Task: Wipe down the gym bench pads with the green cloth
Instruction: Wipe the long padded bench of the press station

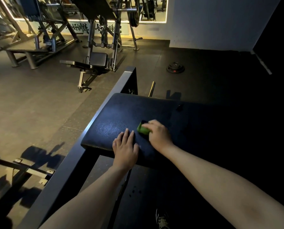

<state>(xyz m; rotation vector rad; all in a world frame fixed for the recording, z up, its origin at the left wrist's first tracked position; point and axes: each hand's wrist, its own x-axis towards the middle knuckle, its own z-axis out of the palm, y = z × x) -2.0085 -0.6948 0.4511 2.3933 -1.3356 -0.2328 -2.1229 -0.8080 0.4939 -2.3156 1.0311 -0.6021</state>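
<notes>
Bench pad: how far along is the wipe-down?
Early to midway, probably. Done: a shiny patch at the left end of the bench pad may be a wiped streak. In hand: the right hand holds the folded green cloth on the pad; the left hand rests flat beside it. Left: the pad's dark right stretch, unreadable here, and the far seat pad.

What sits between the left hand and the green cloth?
Only a bare strip of pad separates the left hand from the cloth, which the right hand holds; this shows in the head view.
</notes>
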